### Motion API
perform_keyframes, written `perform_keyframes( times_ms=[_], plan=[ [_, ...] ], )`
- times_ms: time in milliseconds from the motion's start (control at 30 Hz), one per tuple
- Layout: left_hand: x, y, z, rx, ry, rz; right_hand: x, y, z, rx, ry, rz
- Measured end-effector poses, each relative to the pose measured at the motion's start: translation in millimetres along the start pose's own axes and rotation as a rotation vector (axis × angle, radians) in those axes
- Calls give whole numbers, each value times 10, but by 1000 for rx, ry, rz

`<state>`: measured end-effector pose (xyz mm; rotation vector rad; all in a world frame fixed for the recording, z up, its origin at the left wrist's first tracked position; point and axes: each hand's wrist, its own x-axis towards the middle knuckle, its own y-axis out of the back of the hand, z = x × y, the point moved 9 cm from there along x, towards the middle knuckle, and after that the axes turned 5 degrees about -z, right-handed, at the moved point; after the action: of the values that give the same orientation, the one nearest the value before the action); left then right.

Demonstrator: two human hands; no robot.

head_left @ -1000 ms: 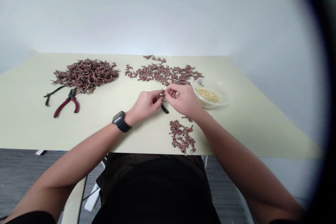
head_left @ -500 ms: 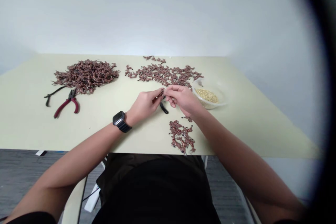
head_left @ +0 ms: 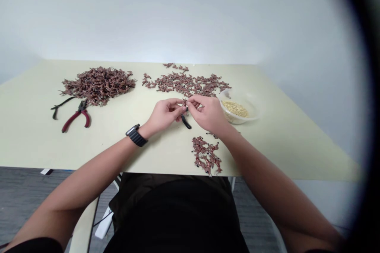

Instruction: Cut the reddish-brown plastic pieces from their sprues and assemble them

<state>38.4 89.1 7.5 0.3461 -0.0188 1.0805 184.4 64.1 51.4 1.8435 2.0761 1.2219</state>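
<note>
right hand point(head_left: 210, 114) more curled, near bowl point(head_left: 254, 106) of golden bits point(head_left: 236, 108)

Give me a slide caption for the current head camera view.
Two bare hands pinch a small brown figurine beside a clear plastic bowl of gold-coloured pieces, with brown figurines heaped and scattered around.

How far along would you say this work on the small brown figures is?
Perhaps done: the loosely scattered small brown figures at far centre, though I cannot confirm it. In hand: one small brown figure, between left hand and right hand. Perhaps left: the tangled brown heap and gold-coloured bits in the clear plastic bowl.
</note>
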Motion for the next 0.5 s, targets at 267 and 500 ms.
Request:
perform_keyframes(
  times_ms=[267, 500],
  plan=[
    [-1, -36, 17, -110, 35, -29, 7, 32, -86, -152, 112, -28],
    [-40, -10, 109, 104, -47, -32, -1, 8, -120, -97, 95, -46]
  ],
)
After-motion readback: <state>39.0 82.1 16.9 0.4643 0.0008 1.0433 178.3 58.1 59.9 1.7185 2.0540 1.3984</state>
